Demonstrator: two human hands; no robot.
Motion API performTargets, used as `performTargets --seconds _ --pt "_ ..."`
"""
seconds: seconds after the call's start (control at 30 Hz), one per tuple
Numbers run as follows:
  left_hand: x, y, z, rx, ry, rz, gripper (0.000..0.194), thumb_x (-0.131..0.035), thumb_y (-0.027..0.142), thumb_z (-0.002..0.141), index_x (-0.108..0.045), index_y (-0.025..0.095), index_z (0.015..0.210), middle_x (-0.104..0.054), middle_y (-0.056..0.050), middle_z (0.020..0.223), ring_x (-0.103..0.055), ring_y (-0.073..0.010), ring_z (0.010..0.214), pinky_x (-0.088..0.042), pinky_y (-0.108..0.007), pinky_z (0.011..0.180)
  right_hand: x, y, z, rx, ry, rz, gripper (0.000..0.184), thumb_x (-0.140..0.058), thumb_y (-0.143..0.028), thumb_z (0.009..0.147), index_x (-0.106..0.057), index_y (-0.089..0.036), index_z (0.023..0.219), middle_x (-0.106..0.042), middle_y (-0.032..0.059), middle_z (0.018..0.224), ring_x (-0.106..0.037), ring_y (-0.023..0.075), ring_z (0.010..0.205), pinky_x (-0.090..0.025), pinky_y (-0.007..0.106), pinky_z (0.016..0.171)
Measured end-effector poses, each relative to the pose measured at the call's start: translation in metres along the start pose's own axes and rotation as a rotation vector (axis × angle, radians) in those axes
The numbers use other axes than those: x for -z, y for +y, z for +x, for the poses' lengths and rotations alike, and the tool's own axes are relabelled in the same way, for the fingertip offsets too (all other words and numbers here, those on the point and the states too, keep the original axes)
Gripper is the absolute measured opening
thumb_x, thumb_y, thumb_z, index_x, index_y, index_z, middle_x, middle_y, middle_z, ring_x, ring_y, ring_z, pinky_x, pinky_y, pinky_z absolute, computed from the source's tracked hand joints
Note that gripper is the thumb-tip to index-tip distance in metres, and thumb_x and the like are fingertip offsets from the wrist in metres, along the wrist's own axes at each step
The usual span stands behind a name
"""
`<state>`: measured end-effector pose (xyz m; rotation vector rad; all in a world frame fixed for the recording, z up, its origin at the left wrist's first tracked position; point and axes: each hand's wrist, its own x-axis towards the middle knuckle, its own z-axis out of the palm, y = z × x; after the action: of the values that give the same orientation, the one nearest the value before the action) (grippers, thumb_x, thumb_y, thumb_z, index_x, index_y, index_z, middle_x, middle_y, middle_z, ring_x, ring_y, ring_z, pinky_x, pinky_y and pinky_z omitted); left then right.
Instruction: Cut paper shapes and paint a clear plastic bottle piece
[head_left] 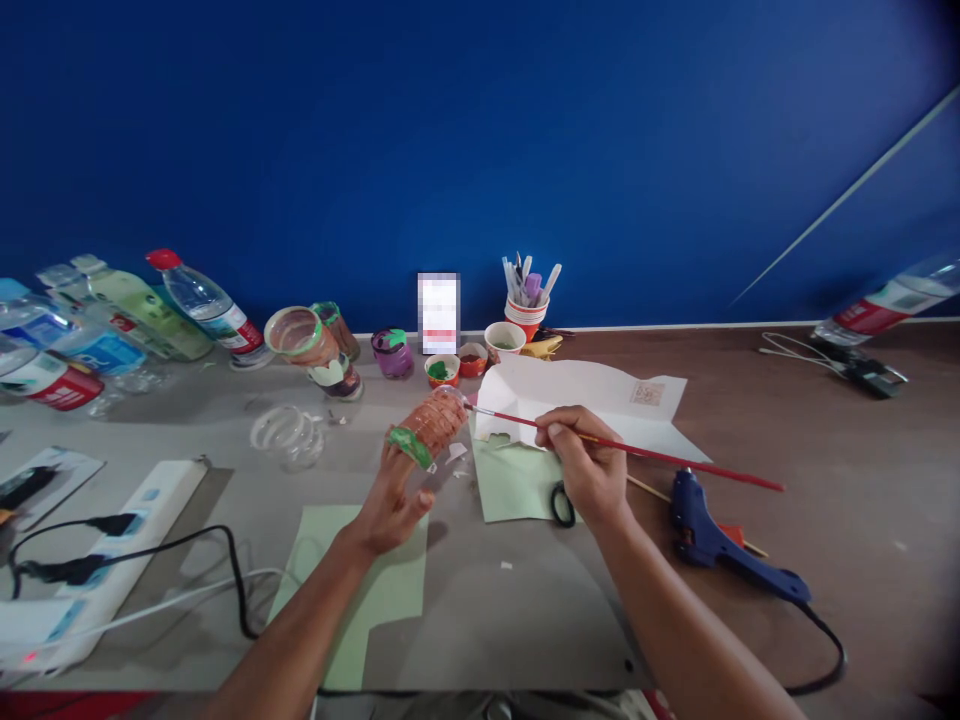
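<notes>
My left hand (390,515) is pushed into a cut plastic bottle piece (433,425), painted brown with a green rim; its fingers are hidden inside and the thumb stands out below. In my right hand (589,455) a long red paintbrush (690,466) is pinched between thumb and fingers. The brush tip is at the far end of the bottle piece. Just behind stand small paper cups of green paint (441,371) and brown paint (472,360). Under the right hand lie a white paper sheet (600,392), pale green paper (514,490) and a black scissor handle (562,505).
A blue glue gun (720,545) with its cord lies right. On the left are a power strip (127,560), clear plastic rings (289,435) and several bottles (214,305). Painted containers (304,345), a phone (439,312) and a pen cup (527,312) stand near the blue wall.
</notes>
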<state>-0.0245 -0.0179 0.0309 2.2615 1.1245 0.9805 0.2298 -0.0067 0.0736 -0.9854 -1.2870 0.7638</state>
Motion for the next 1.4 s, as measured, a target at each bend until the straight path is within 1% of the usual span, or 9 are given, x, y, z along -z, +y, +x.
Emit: performTargets --seconds 0.17,0.43,0.53,0.7,0.83,1.0,1.17,1.3,1.4 --pt "-0.003 -0.004 -0.004 -0.073 -0.056 0.157 0.072 -0.024 0.068 0.093 -0.024 0.029 0.154 -0.045 -0.01 0.151 -0.034 -0.0318 0.143 0.006 -0.058 0.121 -0.003 -0.001 0.0 0.02 -0.043 0.004 0.017 -0.055 -0.017 0.086 -0.071 -0.021 0.085 -0.068 -0.0002 0.072 -0.062 0.0145 0.069 -0.046 0.027 0.063" --pt "-0.002 0.001 -0.004 -0.149 -0.079 0.353 0.072 -0.034 0.059 0.093 -0.024 0.023 0.155 -0.056 -0.014 0.141 -0.044 -0.0337 0.136 0.016 -0.062 0.116 0.003 -0.002 0.004 -0.013 -0.011 0.005 0.018 -0.054 -0.015 0.083 -0.07 -0.02 0.076 -0.061 -0.0018 0.062 -0.056 0.0135 0.06 -0.042 0.026 0.057" --pt "-0.002 0.003 -0.003 -0.138 -0.096 0.372 0.072 -0.037 0.059 0.092 -0.031 0.021 0.153 -0.061 -0.015 0.134 -0.048 -0.0355 0.132 0.018 -0.063 0.115 0.003 -0.002 0.005 -0.004 0.002 0.031 0.017 -0.054 -0.017 0.083 -0.07 -0.02 0.077 -0.061 -0.0015 0.063 -0.056 0.0137 0.061 -0.042 0.026 0.057" --pt "-0.001 0.007 -0.003 -0.122 -0.102 0.385 0.071 -0.039 0.059 0.09 -0.035 0.022 0.151 -0.065 -0.014 0.129 -0.055 -0.0347 0.124 0.019 -0.063 0.113 0.0 -0.002 0.005 -0.033 -0.045 -0.053 0.017 -0.055 -0.017 0.082 -0.07 -0.02 0.077 -0.063 -0.0007 0.064 -0.056 0.0143 0.062 -0.042 0.027 0.059" --pt "-0.001 0.009 -0.002 -0.154 -0.107 0.401 0.073 -0.041 0.057 0.09 -0.032 0.021 0.152 -0.062 -0.016 0.134 -0.056 -0.0362 0.123 0.022 -0.063 0.111 0.002 -0.001 0.006 -0.024 0.006 0.02 0.017 -0.054 -0.018 0.082 -0.07 -0.02 0.075 -0.06 -0.0008 0.061 -0.055 0.0143 0.059 -0.041 0.027 0.055" --pt "-0.001 0.01 -0.002 -0.16 -0.117 0.382 0.072 -0.046 0.055 0.088 -0.032 0.025 0.152 -0.065 -0.014 0.131 -0.059 -0.0359 0.119 0.022 -0.064 0.11 0.005 0.0 0.006 -0.033 -0.047 0.018 0.016 -0.055 -0.017 0.082 -0.07 -0.02 0.075 -0.062 -0.0001 0.063 -0.055 0.015 0.061 -0.042 0.028 0.057" --pt "0.0 0.011 -0.002 -0.187 -0.132 0.384 0.073 -0.049 0.054 0.088 -0.029 0.028 0.153 -0.063 -0.012 0.134 -0.058 -0.036 0.12 0.025 -0.063 0.109 0.009 0.003 0.008 -0.013 0.011 0.131 0.019 -0.054 -0.014 0.082 -0.071 -0.021 0.076 -0.06 -0.0007 0.062 -0.054 0.0144 0.06 -0.041 0.028 0.057" --pt "0.0 0.012 -0.003 -0.228 -0.13 0.394 0.077 -0.052 0.052 0.087 -0.022 0.028 0.155 -0.065 -0.011 0.132 -0.056 -0.0364 0.125 0.026 -0.064 0.108 0.008 0.004 0.007 -0.007 -0.021 0.183 0.02 -0.055 -0.013 0.083 -0.072 -0.021 0.079 -0.061 -0.0007 0.064 -0.054 0.014 0.061 -0.04 0.027 0.057" --pt "-0.001 0.013 -0.004 -0.243 -0.13 0.412 0.077 -0.051 0.052 0.088 -0.024 0.027 0.154 -0.067 -0.011 0.128 -0.057 -0.036 0.124 0.026 -0.064 0.108 0.009 0.003 0.007 -0.01 -0.026 0.17 0.02 -0.054 -0.013 0.084 -0.072 -0.021 0.079 -0.061 -0.0008 0.064 -0.054 0.014 0.061 -0.04 0.027 0.057"
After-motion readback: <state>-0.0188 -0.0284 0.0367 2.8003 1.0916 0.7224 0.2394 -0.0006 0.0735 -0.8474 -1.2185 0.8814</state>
